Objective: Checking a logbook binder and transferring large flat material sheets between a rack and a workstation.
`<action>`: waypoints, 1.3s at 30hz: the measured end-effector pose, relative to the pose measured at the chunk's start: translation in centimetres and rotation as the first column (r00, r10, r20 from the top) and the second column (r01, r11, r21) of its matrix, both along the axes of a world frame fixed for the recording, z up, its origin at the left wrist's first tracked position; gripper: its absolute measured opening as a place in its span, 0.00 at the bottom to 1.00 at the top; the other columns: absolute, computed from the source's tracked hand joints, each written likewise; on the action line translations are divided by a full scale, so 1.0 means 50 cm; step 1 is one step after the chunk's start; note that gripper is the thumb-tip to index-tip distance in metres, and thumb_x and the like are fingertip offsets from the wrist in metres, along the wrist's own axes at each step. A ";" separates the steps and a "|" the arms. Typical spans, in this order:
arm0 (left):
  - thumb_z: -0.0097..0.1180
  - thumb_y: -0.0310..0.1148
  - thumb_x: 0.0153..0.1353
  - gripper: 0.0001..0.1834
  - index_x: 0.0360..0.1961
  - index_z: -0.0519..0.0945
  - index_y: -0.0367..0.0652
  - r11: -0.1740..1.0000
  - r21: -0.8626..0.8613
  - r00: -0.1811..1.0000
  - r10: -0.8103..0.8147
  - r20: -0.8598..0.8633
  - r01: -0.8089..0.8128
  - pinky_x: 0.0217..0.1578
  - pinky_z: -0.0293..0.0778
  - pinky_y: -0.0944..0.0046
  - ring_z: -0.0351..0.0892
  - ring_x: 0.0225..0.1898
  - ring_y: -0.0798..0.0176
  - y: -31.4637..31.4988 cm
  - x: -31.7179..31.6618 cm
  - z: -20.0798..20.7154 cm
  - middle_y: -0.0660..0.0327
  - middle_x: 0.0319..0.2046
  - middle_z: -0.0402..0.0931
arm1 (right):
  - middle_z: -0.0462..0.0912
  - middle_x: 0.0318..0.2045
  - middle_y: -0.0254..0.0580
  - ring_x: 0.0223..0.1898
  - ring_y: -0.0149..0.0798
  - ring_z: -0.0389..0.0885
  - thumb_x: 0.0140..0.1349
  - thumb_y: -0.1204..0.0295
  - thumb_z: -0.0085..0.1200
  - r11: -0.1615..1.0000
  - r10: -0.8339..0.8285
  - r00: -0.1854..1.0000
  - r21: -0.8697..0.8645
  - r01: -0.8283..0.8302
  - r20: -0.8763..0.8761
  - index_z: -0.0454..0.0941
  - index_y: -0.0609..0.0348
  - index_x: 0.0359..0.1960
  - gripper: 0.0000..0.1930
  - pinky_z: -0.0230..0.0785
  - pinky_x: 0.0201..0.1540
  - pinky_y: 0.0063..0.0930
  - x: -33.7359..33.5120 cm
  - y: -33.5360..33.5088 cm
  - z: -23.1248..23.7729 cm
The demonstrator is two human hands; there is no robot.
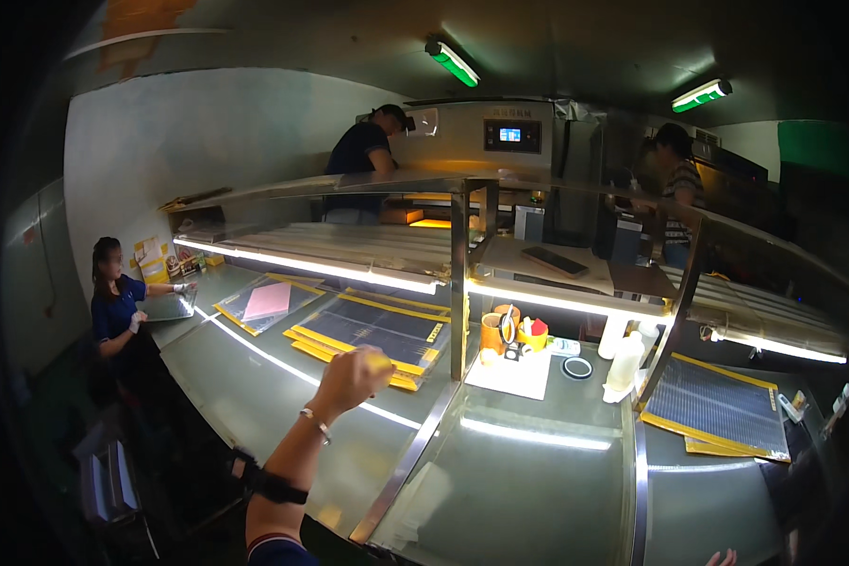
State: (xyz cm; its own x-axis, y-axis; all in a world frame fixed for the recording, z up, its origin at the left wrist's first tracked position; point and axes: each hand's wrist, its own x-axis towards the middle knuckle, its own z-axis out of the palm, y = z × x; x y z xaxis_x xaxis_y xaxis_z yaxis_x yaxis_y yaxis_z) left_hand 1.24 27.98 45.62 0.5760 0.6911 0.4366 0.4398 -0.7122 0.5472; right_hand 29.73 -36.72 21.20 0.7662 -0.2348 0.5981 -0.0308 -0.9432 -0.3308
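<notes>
Raised over the left worktop, my left hand (347, 385) is closed around a small yellow object (378, 365), whose exact kind I cannot make out. A bracelet and a black strap are on that arm. Just beyond the hand lies a stack of dark, yellow-edged sheets (373, 325), overlapped by the hand in this view. Farther left, a pink rectangular sheet (268, 301) rests on another yellow-edged sheet (255, 323). At the lower right edge, only the fingers of my right hand (723, 558) show, slightly apart, with nothing visible in them.
Metal posts (458, 283) and a lit shelf (321, 264) rise above the worktop (538, 491). Cups, a white sheet (524, 377), a round dark-rimmed disc (576, 368) and bottles (624, 363) stand beyond. More yellow-edged sheets (717, 406) lie right. Co-workers are left and behind the shelf.
</notes>
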 end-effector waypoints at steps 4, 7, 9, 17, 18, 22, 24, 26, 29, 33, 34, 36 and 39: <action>0.58 0.44 0.51 0.18 0.14 0.80 0.41 0.995 0.077 0.943 0.088 -0.321 -0.067 0.22 0.71 0.64 0.76 0.16 0.64 0.070 0.055 -0.034 0.58 0.13 0.76 | 0.73 0.48 0.47 0.50 0.48 0.70 0.58 0.55 0.46 1.000 0.006 1.000 0.010 -0.006 -0.024 0.75 0.56 0.45 0.21 0.62 0.51 0.42 0.001 0.003 0.005; 0.58 0.43 0.50 0.17 0.15 0.79 0.40 0.996 -0.086 0.916 -0.015 -0.402 -0.021 0.21 0.70 0.66 0.75 0.15 0.66 0.081 0.077 -0.028 0.59 0.13 0.76 | 0.73 0.49 0.47 0.50 0.48 0.71 0.58 0.55 0.46 1.000 0.009 1.000 0.006 -0.009 -0.019 0.75 0.54 0.45 0.20 0.62 0.51 0.42 -0.001 -0.001 0.005; 0.59 0.42 0.48 0.16 0.15 0.79 0.38 0.976 -0.214 0.880 -0.131 -0.457 0.034 0.20 0.69 0.69 0.73 0.14 0.68 0.076 0.084 -0.020 0.59 0.13 0.75 | 0.73 0.49 0.47 0.50 0.48 0.71 0.58 0.55 0.46 1.000 0.025 1.000 0.003 -0.025 0.006 0.76 0.54 0.44 0.20 0.62 0.51 0.42 -0.003 -0.003 0.007; 0.63 0.39 0.50 0.17 0.18 0.77 0.33 0.988 0.011 0.957 -0.149 -0.249 0.157 0.13 0.63 0.75 0.68 0.10 0.72 0.023 0.068 0.140 0.58 0.12 0.73 | 0.74 0.49 0.45 0.49 0.48 0.72 0.57 0.57 0.48 1.000 0.016 1.000 -0.002 -0.016 0.018 0.77 0.53 0.42 0.17 0.63 0.51 0.40 -0.004 -0.007 0.007; 0.63 0.38 0.50 0.17 0.17 0.78 0.33 0.988 -0.030 0.950 -0.155 -0.272 0.152 0.14 0.65 0.72 0.70 0.11 0.69 0.016 0.058 0.134 0.57 0.12 0.73 | 0.74 0.49 0.45 0.49 0.48 0.72 0.57 0.57 0.48 1.000 0.019 1.000 -0.005 -0.019 0.013 0.77 0.53 0.42 0.17 0.63 0.51 0.40 -0.003 -0.005 0.008; 0.61 0.33 0.51 0.12 0.18 0.78 0.36 0.964 0.155 0.974 -0.201 -0.104 0.216 0.14 0.66 0.70 0.72 0.12 0.68 0.009 -0.004 0.182 0.57 0.13 0.74 | 0.74 0.48 0.45 0.48 0.48 0.72 0.57 0.56 0.48 0.999 0.033 0.999 0.021 -0.034 0.033 0.78 0.52 0.41 0.17 0.63 0.51 0.40 0.010 0.008 0.006; 0.58 0.28 0.51 0.07 0.21 0.78 0.35 0.968 0.247 0.984 -0.087 0.155 0.047 0.16 0.67 0.69 0.72 0.13 0.67 -0.053 -0.005 0.240 0.57 0.14 0.74 | 0.75 0.48 0.45 0.48 0.48 0.72 0.56 0.56 0.48 1.000 -0.009 1.000 -0.004 0.009 0.029 0.78 0.51 0.41 0.17 0.63 0.51 0.40 -0.005 -0.002 0.005; 0.55 0.24 0.49 0.03 0.25 0.78 0.36 0.950 0.225 0.962 -0.247 0.119 0.216 0.19 0.68 0.68 0.74 0.18 0.67 -0.074 -0.002 0.216 0.56 0.18 0.75 | 0.76 0.46 0.46 0.48 0.48 0.72 0.56 0.56 0.48 1.000 0.004 0.999 0.030 -0.005 0.052 0.78 0.51 0.40 0.17 0.63 0.50 0.41 -0.012 0.004 0.012; 0.59 0.30 0.45 0.11 0.30 0.79 0.36 0.728 -0.615 0.613 -0.643 -0.459 0.304 0.24 0.72 0.66 0.77 0.25 0.64 -0.083 -0.031 0.010 0.55 0.25 0.77 | 0.76 0.45 0.46 0.47 0.48 0.73 0.56 0.55 0.49 0.998 0.052 0.997 0.037 -0.054 0.064 0.79 0.51 0.39 0.17 0.64 0.49 0.42 0.002 0.006 0.018; 0.63 0.45 0.48 0.21 0.26 0.79 0.34 0.889 -0.450 0.112 -0.458 -0.882 0.090 0.23 0.72 0.66 0.77 0.22 0.63 -0.086 -0.026 -0.076 0.56 0.19 0.77 | 0.76 0.45 0.46 0.47 0.49 0.73 0.56 0.55 0.49 0.998 0.056 0.995 0.010 -0.057 0.078 0.79 0.52 0.39 0.17 0.65 0.49 0.42 0.018 -0.009 0.000; 0.62 0.44 0.49 0.20 0.30 0.79 0.34 0.890 -0.394 0.402 -0.455 -0.794 0.230 0.23 0.71 0.65 0.77 0.21 0.63 -0.074 -0.025 -0.069 0.56 0.18 0.77 | 0.76 0.45 0.47 0.47 0.48 0.73 0.56 0.55 0.49 0.999 0.049 0.996 0.003 -0.050 0.078 0.79 0.52 0.39 0.17 0.64 0.49 0.42 0.016 -0.012 -0.001; 0.60 0.39 0.52 0.15 0.32 0.80 0.36 0.906 -0.127 0.768 -0.411 -0.491 0.404 0.20 0.69 0.66 0.76 0.18 0.65 -0.069 -0.027 -0.028 0.58 0.16 0.76 | 0.76 0.45 0.47 0.47 0.48 0.73 0.56 0.55 0.48 0.999 0.045 0.996 -0.012 -0.044 0.081 0.79 0.52 0.39 0.17 0.64 0.50 0.41 0.013 -0.013 0.005; 0.60 0.31 0.53 0.07 0.28 0.80 0.37 0.950 0.236 0.976 -0.181 -0.119 0.205 0.15 0.60 0.72 0.66 0.12 0.73 -0.106 -0.023 0.106 0.62 0.12 0.72 | 0.76 0.46 0.47 0.48 0.48 0.72 0.56 0.55 0.49 0.999 0.040 0.997 0.018 -0.042 0.069 0.79 0.52 0.40 0.18 0.64 0.51 0.41 -0.002 0.006 0.014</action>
